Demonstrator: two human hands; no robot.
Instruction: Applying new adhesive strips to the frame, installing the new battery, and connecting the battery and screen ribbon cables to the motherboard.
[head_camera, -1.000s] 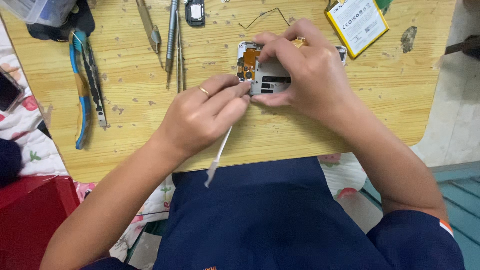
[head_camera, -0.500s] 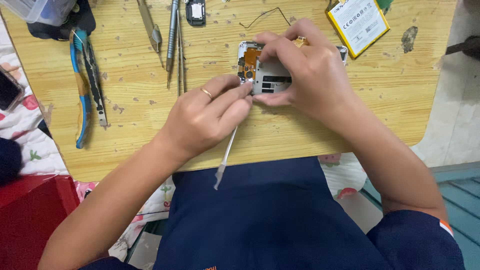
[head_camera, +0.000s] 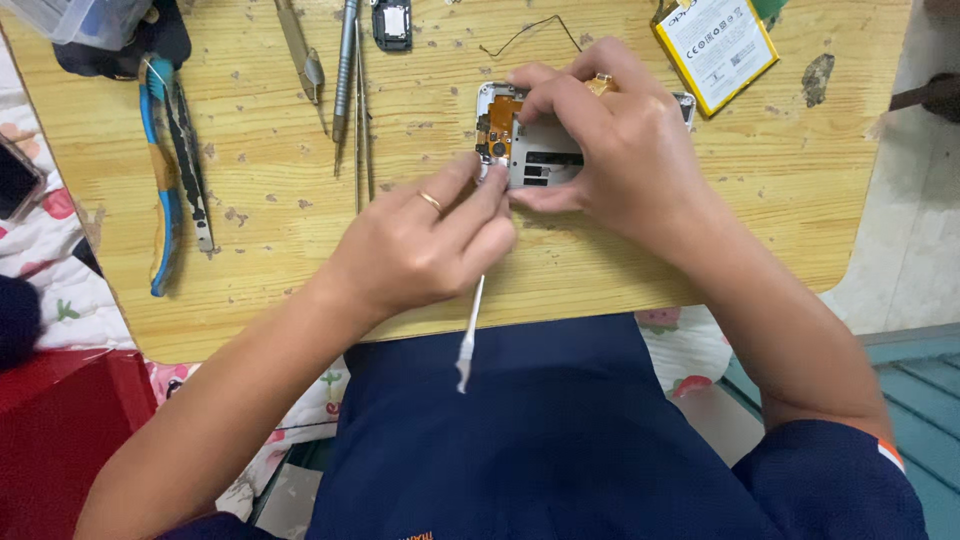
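Observation:
An opened phone frame (head_camera: 528, 150), silver with orange flex parts inside, lies on the wooden board (head_camera: 300, 240). My right hand (head_camera: 610, 150) covers it from the right and grips it with thumb and fingers. My left hand (head_camera: 425, 245), with a ring on one finger, pinches a thin white stick tool (head_camera: 469, 335). The tool's tip is at the frame's left side, hidden by my fingers, and its free end points down over my dark blue lap.
Blue-handled pliers (head_camera: 165, 170) lie at the board's left. Tweezers and a metal driver (head_camera: 345, 70) lie at the top middle beside a small dark part (head_camera: 391, 22). A yellow-edged battery (head_camera: 716, 48) sits top right. A thin wire (head_camera: 530, 32) lies above the phone.
The white tool's free end has swung slightly right, and my left hand's fingers have shifted a little at the frame's left side. My right hand keeps its hold.

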